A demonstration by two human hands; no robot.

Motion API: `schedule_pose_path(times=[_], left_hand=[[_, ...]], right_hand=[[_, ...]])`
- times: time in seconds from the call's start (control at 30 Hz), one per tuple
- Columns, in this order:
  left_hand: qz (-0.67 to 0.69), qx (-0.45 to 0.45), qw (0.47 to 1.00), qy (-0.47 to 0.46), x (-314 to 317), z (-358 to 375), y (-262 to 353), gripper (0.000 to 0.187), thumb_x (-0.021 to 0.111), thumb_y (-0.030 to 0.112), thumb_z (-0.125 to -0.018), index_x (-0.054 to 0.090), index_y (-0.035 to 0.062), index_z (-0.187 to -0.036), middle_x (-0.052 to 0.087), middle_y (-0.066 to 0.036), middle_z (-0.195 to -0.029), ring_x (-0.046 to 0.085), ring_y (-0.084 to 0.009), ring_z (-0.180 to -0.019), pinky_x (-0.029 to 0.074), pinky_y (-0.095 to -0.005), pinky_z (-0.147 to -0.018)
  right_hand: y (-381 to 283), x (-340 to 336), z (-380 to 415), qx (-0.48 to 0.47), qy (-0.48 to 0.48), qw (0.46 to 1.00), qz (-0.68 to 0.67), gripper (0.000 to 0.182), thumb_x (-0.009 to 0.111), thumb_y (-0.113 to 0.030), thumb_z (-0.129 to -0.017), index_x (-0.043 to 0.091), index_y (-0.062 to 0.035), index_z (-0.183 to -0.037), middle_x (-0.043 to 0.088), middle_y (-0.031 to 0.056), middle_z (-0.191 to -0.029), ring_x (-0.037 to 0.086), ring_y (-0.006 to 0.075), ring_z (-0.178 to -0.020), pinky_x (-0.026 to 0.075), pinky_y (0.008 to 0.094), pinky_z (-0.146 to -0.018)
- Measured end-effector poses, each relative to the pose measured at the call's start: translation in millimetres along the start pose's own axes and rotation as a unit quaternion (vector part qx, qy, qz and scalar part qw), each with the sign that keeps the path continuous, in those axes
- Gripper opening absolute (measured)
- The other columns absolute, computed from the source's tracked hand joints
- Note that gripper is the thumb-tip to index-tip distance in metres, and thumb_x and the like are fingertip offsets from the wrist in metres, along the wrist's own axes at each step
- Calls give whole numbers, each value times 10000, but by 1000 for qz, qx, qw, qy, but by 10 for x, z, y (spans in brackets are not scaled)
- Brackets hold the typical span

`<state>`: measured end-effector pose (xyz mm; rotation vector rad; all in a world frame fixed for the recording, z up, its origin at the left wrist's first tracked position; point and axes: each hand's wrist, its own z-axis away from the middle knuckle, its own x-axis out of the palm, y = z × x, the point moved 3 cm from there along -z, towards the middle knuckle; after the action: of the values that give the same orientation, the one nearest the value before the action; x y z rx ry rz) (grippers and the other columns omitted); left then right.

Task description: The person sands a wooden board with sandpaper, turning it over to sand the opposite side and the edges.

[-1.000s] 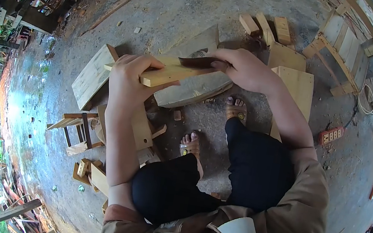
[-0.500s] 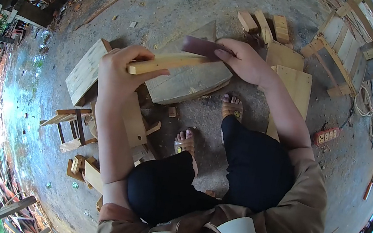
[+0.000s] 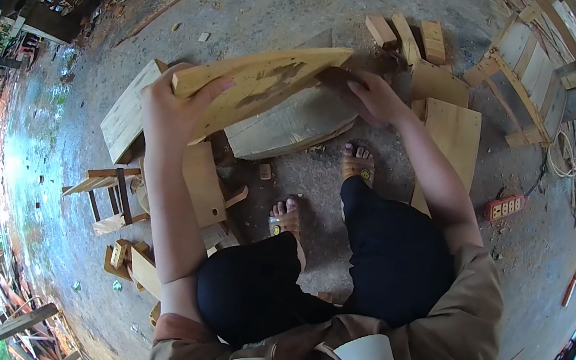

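My left hand (image 3: 173, 103) is closed on one end of a flat wooden board (image 3: 242, 90), thumb on the near face and fingers behind. The board is held tilted in the air, its broad face with a dark stain turned toward me. At its far right end is my right hand (image 3: 376, 100), fingers closed around a dark brownish sheet of sandpaper (image 3: 339, 79) that is partly hidden behind the board's edge. Below the board stands a large weathered wood block (image 3: 295, 132) on the floor, between and ahead of my feet.
Wooden panels (image 3: 453, 138) and short wood blocks (image 3: 433, 41) lie at the right. A wooden box (image 3: 129, 113), a small wooden frame (image 3: 108, 197) and another panel (image 3: 201, 181) are at the left. A red power strip (image 3: 505, 209) and a slatted wooden frame (image 3: 529, 64) stand farther right.
The board has turned from nearly edge-on to showing its broad stained face. My right hand and the sandpaper have moved slightly right and down, the sheet now mostly behind the board's end.
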<state>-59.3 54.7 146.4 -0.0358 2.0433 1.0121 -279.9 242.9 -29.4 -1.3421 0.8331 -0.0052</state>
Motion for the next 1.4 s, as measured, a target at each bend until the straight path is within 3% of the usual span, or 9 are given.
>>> schedule_pose_path(times=[0.23,0.4,0.6,0.8,0.87,0.97,1.2,1.27,1.4], left_hand=[[-4,-33,999,39,-14,-9,-34,324,734,283,-672,643,-10,-776,625,-81,-653,586,-142,-584,451,-269,-566],[-15,-98,995,-22,-53,-28,10,379,657,258,-753,594,-53,-959,632,-125,-745,603,-188,-683,458,-294,-637],[28,-1,999,22,76,127,193,470,575,171,-805,420,-67,-1180,616,-162,-851,594,-180,-804,448,-294,-726],[69,26,996,46,117,186,312,290,566,133,-802,506,-59,-1010,609,-151,-783,602,-185,-725,455,-283,-659],[67,52,995,50,104,199,320,241,566,129,-802,519,-49,-958,604,-147,-753,597,-177,-690,452,-279,-631],[88,48,995,26,88,208,318,195,568,131,-805,519,-31,-902,589,-139,-694,579,-157,-637,435,-269,-578],[96,76,993,6,144,265,414,181,565,132,-814,524,-17,-909,578,-111,-637,557,-119,-555,414,-248,-510],[125,86,988,17,143,240,497,178,563,131,-816,525,-14,-912,579,-105,-632,560,-115,-550,413,-245,-506],[118,91,989,-11,175,263,532,179,561,130,-819,526,-8,-928,585,-109,-635,574,-127,-555,417,-243,-512]], right_hand=[[143,-95,-82,58,-6,997,46,283,452,-198,-855,532,6,-1034,571,199,-975,532,332,-961,404,354,-803],[144,-40,-148,23,271,961,-48,319,431,-217,-883,489,-44,-1144,559,210,-1018,518,334,-997,394,345,-828],[-664,695,-396,-7,134,965,-227,355,400,-173,-906,398,-110,-1255,468,159,-1221,430,261,-1155,325,313,-950],[-1514,581,-83,-237,98,951,-170,347,368,-120,-907,405,-107,-1251,309,156,-1350,193,258,-1295,179,301,-1039],[-1443,595,-94,-244,116,945,-186,341,386,-131,-902,412,-88,-1239,350,178,-1317,271,291,-1260,240,315,-1016],[-1024,574,-256,-121,146,947,-259,316,386,-187,-923,430,-6,-1178,540,72,-984,492,107,-915,414,255,-801],[-549,470,-368,34,176,944,-276,345,383,-152,-912,403,2,-1220,521,159,-1139,475,206,-1081,358,291,-902],[-984,406,-270,-171,207,947,-178,341,363,-141,-916,398,-21,-1233,451,177,-1231,392,232,-1181,295,300,-962],[-1353,341,-146,-225,161,946,-165,341,358,-131,-913,397,-49,-1242,378,167,-1302,293,261,-1253,234,313,-1004]])
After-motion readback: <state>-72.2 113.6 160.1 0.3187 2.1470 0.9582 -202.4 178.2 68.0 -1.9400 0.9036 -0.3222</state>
